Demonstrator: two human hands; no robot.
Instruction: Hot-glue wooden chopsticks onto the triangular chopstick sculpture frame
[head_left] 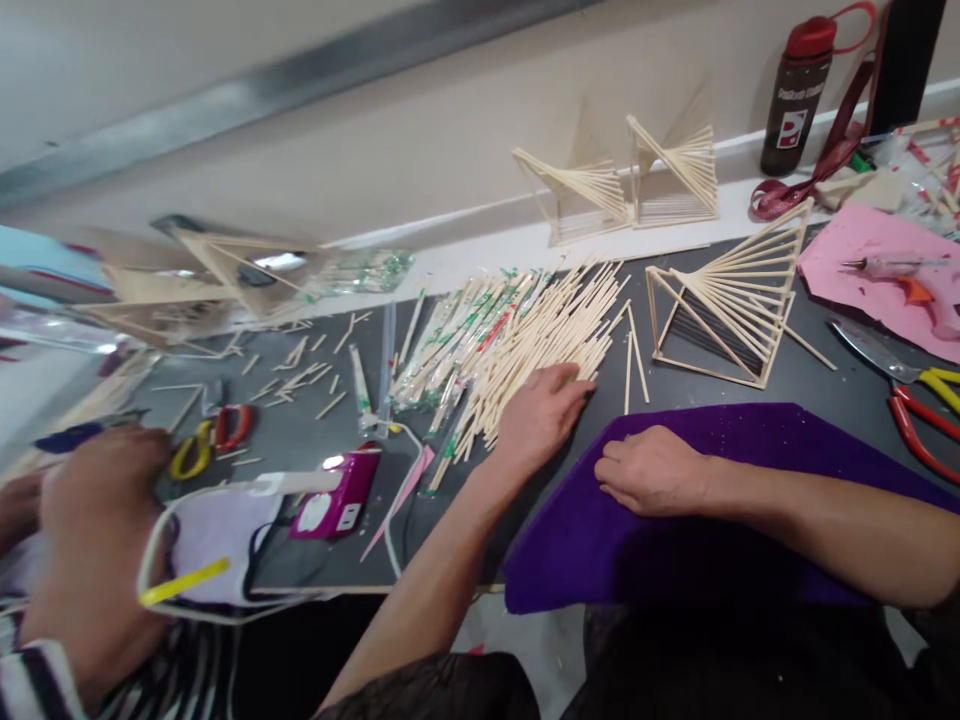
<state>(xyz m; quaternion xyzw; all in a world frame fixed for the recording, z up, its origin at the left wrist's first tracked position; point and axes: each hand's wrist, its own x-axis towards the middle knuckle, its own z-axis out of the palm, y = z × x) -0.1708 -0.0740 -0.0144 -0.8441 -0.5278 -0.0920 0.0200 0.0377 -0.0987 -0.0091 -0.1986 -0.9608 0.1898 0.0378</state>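
My left hand (546, 408) lies over the right edge of a pile of loose wooden sticks (536, 345), fingers reaching across them and bent at the tips. It touches the sticks, and no stick shows clearly gripped. My right hand (654, 470) rests with curled fingers on a purple cloth (739, 440); what its fingers hold, if anything, is hidden. Beyond it stands a twisted frame of glued sticks (724, 300). Two thin sticks (636, 355) lean together between the pile and that frame. Wrapped sticks in clear and green packaging (442, 335) adjoin the pile on the left.
Red and yellow pliers (904, 375) and a glue gun (900, 268) on pink cloth (847, 245) lie right. More stick frames (671, 175) and a bottle (799, 100) stand behind. At left are a co-worker's arm (97, 560), small pliers (217, 425), a magenta box (337, 495) and a white cable (405, 480).
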